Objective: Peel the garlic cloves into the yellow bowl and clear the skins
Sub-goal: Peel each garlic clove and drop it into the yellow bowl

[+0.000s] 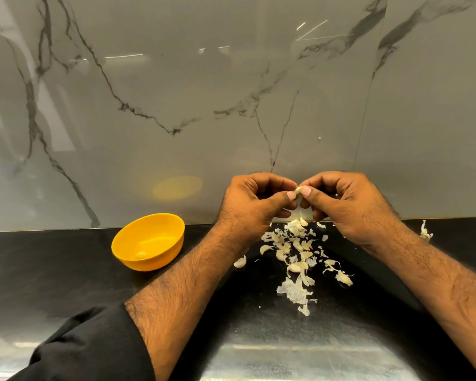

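My left hand [254, 204] and my right hand [349, 204] meet above the black counter, both pinching one small pale garlic cloves piece, a single clove [298, 190], between thumbs and fingertips. Below the hands lies a loose pile of garlic cloves and papery skins [294, 251] on the counter. The yellow bowl [149, 244] stands to the left of my left forearm, with one peeled clove [141, 254] lying inside it.
A grey marble-patterned wall rises right behind the black counter [52, 270]. A stray garlic scrap [426, 231] lies far right by the wall. A larger sheet of skin [293, 291] lies nearest to me. A black sleeve covers my left upper forearm.
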Action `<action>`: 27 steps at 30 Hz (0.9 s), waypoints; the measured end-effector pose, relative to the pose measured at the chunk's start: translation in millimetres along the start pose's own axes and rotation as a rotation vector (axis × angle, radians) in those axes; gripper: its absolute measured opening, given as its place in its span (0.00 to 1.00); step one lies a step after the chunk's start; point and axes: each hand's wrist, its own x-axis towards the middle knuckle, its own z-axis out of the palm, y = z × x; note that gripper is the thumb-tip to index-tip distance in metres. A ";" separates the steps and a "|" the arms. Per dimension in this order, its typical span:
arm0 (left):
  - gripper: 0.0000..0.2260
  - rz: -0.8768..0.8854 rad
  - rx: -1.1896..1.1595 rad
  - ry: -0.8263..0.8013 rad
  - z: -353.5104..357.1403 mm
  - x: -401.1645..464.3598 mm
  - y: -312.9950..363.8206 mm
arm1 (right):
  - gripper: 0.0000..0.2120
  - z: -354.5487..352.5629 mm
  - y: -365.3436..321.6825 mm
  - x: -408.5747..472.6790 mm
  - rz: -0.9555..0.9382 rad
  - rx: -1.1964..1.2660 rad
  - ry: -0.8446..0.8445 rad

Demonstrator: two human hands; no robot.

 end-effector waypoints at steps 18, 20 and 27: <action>0.04 -0.031 0.253 0.012 6.3 0.1 -3.6 | 0.04 3.5 1.4 -0.7 0.031 0.030 -0.036; 0.04 -0.032 0.288 0.021 7.7 0.0 -3.9 | 0.04 4.0 -0.1 -1.6 0.021 0.005 -0.044; 0.04 -0.020 0.323 0.035 10.9 -2.7 -3.3 | 0.04 4.9 -1.8 -2.8 0.058 0.018 -0.041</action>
